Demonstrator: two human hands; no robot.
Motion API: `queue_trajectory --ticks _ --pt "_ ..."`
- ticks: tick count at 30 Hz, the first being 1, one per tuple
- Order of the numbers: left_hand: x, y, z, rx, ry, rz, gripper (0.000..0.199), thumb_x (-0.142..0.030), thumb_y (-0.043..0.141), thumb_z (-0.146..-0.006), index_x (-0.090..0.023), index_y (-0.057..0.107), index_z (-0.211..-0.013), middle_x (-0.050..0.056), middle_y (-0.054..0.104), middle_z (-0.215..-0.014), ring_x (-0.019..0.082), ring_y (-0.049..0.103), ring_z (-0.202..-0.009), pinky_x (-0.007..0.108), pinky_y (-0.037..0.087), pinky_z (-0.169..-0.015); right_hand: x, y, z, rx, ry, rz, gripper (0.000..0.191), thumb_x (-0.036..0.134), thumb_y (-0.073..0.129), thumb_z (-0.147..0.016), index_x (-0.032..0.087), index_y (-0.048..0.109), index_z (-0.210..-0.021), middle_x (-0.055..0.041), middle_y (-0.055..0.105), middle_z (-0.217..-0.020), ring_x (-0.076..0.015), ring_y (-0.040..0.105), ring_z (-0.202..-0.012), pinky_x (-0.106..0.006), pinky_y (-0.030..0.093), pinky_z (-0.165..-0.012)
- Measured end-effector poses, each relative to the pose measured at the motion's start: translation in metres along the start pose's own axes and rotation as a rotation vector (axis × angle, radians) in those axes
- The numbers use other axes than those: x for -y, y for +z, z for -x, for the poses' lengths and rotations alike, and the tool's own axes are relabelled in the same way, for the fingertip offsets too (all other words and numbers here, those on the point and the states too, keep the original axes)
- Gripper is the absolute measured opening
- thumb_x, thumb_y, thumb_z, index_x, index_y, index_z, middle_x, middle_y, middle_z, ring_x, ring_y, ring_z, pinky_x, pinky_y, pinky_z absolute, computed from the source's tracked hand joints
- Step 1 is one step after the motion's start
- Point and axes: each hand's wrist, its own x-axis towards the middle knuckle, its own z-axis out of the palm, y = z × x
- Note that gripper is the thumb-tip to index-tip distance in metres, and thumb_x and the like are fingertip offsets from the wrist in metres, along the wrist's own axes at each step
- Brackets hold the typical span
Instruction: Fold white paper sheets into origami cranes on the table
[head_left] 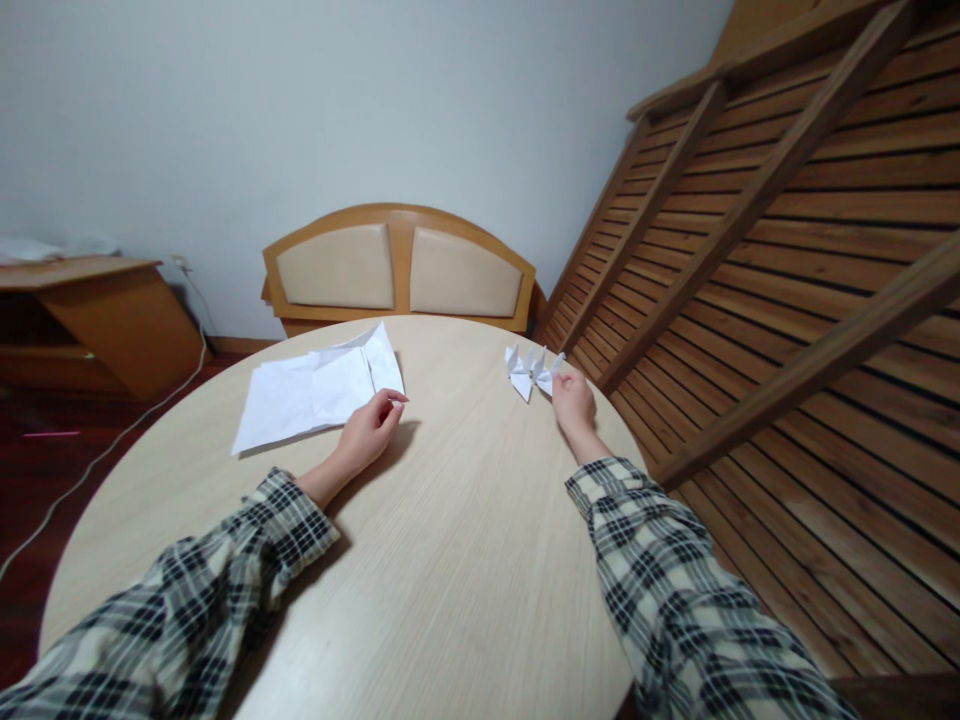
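Note:
On the right side of the round table (450, 520), my right hand (574, 402) has its fingers closed on the edge of a small white folded paper crane (547, 383). Beside it stand other white paper cranes (523, 378), grouped so closely that their outlines run together. My left hand (371, 432) hovers a little above the table with loosely bent fingers and nothing visible in them. It is nearest to the right end of some creased white paper sheets (307, 392), which lie at the left with one corner raised.
A wooden headboard with two beige panels (465, 272) stands behind the table against the wall. Slatted wooden boards (780, 270) lean along the right. At the left are a low wooden desk (112, 315) and a white cable (135, 433) across the floor.

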Motion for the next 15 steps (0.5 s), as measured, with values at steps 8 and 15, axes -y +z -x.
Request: queue_trajectory --ticks 8,15 --pt "0.005 -0.014 -0.003 0.024 0.237 -0.564 0.019 -0.026 0.051 -0.086 -0.017 0.059 -0.101 0.01 0.063 -0.094 0.027 0.054 -0.091 0.038 0.042 -0.077 0.015 0.005 0.014 0.031 -0.176 -0.073 0.021 0.04 0.05 -0.085 0.021 0.06 -0.085 -0.0047 0.066 -0.072 -0.019 0.058 -0.067 -0.024 0.033 -0.058" --pt "0.024 -0.053 0.006 0.002 0.243 -0.831 0.036 -0.044 0.045 -0.089 -0.017 0.061 -0.107 0.015 0.06 -0.111 0.031 0.05 -0.103 0.042 0.039 -0.083 0.008 0.008 0.01 0.014 -0.214 -0.122 0.024 0.042 0.05 -0.084 0.02 0.058 -0.081 -0.0048 0.064 -0.067 -0.0181 0.056 -0.06 -0.024 0.032 -0.055"
